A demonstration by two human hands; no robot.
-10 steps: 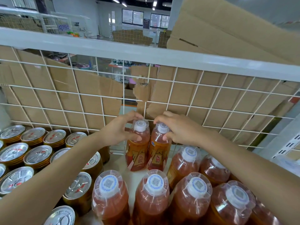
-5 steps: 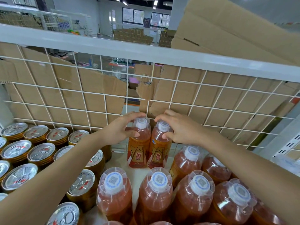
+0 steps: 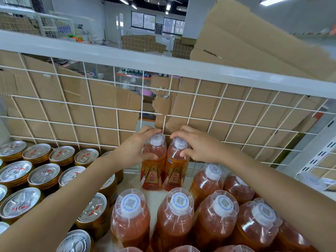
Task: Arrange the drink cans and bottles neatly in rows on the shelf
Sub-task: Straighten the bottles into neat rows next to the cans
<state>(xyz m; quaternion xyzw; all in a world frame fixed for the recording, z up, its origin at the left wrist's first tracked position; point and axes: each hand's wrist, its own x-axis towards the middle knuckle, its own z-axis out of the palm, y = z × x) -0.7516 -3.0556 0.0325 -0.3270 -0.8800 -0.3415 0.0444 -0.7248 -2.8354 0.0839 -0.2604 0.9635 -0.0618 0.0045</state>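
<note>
Wire back panel (image 3: pixel 200 113) just beyond left hand (image 3: pixel 135 150), curled round left bottle (image 3: pixel 153 171) neck; right hand (image 3: pixel 196 144) likewise on right bottle (image 3: pixel 175 173). Pair barely shifted: seated, release due.

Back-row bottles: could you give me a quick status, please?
Left hand grips left bottle. Right hand grips right bottle. Both upright, side by side, by wire grid. Nothing blocking.
</note>
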